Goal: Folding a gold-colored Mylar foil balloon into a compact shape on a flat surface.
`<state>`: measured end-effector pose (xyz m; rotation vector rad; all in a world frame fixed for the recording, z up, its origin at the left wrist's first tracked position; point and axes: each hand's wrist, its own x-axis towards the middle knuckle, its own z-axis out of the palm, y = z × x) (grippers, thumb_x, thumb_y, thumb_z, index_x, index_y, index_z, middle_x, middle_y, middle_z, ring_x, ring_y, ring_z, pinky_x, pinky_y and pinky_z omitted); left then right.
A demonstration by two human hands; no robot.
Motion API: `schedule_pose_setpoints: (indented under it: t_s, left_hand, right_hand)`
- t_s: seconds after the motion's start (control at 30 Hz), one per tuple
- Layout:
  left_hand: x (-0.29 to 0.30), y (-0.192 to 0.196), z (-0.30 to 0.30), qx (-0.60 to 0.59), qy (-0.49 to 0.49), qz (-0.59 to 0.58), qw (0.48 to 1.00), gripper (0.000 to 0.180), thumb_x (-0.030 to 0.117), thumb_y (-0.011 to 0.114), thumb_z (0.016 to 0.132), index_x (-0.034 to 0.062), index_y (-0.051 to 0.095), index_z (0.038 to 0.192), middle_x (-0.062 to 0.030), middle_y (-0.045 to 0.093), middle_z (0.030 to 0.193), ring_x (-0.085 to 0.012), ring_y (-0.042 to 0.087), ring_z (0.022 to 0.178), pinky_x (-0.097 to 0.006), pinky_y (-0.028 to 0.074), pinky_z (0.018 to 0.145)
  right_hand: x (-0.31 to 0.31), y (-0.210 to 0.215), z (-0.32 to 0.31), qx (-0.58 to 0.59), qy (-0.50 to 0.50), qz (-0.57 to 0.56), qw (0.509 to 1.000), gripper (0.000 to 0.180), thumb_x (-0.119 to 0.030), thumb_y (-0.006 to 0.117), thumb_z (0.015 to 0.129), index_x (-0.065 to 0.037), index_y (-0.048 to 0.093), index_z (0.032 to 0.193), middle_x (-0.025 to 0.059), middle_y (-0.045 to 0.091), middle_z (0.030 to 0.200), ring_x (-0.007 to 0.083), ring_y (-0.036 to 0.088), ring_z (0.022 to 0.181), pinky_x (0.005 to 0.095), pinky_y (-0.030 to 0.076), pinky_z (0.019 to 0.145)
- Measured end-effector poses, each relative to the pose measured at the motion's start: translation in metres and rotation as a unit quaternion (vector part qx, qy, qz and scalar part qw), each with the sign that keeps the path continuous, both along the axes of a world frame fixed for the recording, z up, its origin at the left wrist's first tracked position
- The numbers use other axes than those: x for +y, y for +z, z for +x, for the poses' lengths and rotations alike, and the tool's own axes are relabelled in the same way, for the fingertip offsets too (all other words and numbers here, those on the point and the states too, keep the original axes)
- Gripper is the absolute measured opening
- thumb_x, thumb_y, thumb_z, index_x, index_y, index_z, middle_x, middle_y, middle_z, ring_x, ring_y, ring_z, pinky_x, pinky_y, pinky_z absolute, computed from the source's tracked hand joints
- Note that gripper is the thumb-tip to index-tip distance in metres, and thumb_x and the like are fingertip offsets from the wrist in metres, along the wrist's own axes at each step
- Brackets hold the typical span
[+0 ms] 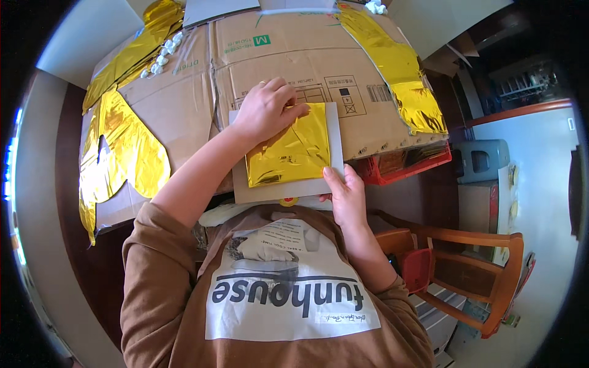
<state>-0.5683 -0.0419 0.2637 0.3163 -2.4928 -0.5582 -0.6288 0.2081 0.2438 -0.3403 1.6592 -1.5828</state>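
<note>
A square of shiny gold foil [294, 156] lies over a grey cardboard sheet [335, 132], which shows as a margin around it. My left hand [269, 110] rests at the foil's upper left, fingers curled together and thumb pointing right; it grips the foil near its top edge, though the fingertips are partly hidden. At the lower right corner my right hand [347, 191] pinches the cardboard, thumb on top and fingers underneath. The foil is creased, with wrinkles along its lower edge. The sheet is held just above the near edge of a large carton surface.
Brown carton cardboard [184, 122] covers the work surface. Cut gold foil pieces lie at left [135, 144] and right [411, 92]. White crumpled bits [161, 61] sit at upper left. A red crate [399, 164] is under the right edge; a wooden chair [472, 270] stands at lower right.
</note>
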Motion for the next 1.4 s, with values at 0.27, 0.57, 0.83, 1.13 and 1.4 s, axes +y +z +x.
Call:
schedule_pose_setpoints:
  t_s: [0.27, 0.57, 0.83, 1.13, 1.4]
  left_hand:
    - [0.022, 0.015, 0.028, -0.036, -0.150, -0.105, 0.982, 0.050, 0.037, 0.066, 0.092, 0.0069, 0.060, 0.131, -0.0163, 0.055, 0.138, -0.0378, 0.048, 0.134, -0.053, 0.036, 0.111]
    - [0.018, 0.004, 0.035, -0.129, -0.172, -0.094, 0.972, 0.084, 0.063, 0.054, 0.093, 0.0075, 0.040, 0.153, -0.0194, 0.037, 0.159, -0.0378, 0.029, 0.150, -0.055, 0.020, 0.122]
    - [0.035, 0.011, 0.056, -0.116, -0.082, -0.123, 0.982, 0.094, 0.072, 0.048, 0.093, 0.0042, 0.032, 0.157, -0.0232, 0.029, 0.162, -0.0393, 0.024, 0.152, -0.054, 0.017, 0.123]
    - [0.036, -0.002, 0.063, -0.187, -0.060, -0.137, 0.971, 0.100, 0.075, 0.044, 0.092, 0.0013, 0.027, 0.158, -0.0238, 0.025, 0.164, -0.0379, 0.019, 0.154, -0.051, 0.012, 0.125]
    - [0.034, -0.005, 0.063, -0.188, -0.058, -0.149, 0.969, 0.101, 0.076, 0.043, 0.092, 0.0013, 0.027, 0.158, -0.0235, 0.024, 0.164, -0.0376, 0.017, 0.154, -0.050, 0.012, 0.125]
  right_hand:
    - [0.001, -0.002, -0.004, -0.040, 0.003, -0.027, 0.999, 0.032, -0.028, 0.066, 0.101, 0.000, 0.060, 0.113, 0.0081, 0.070, 0.099, 0.0116, 0.067, 0.076, 0.0246, 0.055, 0.055]
    - [0.002, -0.003, -0.002, -0.028, 0.008, -0.043, 0.999, 0.030, -0.027, 0.066, 0.100, 0.000, 0.060, 0.113, 0.0087, 0.070, 0.100, 0.0124, 0.067, 0.076, 0.0250, 0.055, 0.055]
    - [0.000, -0.002, 0.000, -0.020, 0.004, -0.037, 0.999, 0.030, -0.025, 0.066, 0.100, 0.001, 0.061, 0.114, 0.0087, 0.071, 0.098, 0.0126, 0.068, 0.073, 0.0246, 0.055, 0.056]
    - [0.005, 0.009, -0.015, -0.021, 0.050, 0.008, 0.998, 0.029, -0.028, 0.067, 0.100, 0.000, 0.064, 0.105, 0.0076, 0.070, 0.093, 0.0120, 0.068, 0.075, 0.0245, 0.055, 0.057]
    - [-0.047, 0.068, -0.037, 0.681, 0.089, 0.042, 0.726, 0.048, -0.026, 0.063, 0.097, 0.006, 0.054, 0.132, 0.0278, 0.054, 0.135, 0.0435, 0.052, 0.125, 0.0513, 0.043, 0.105]
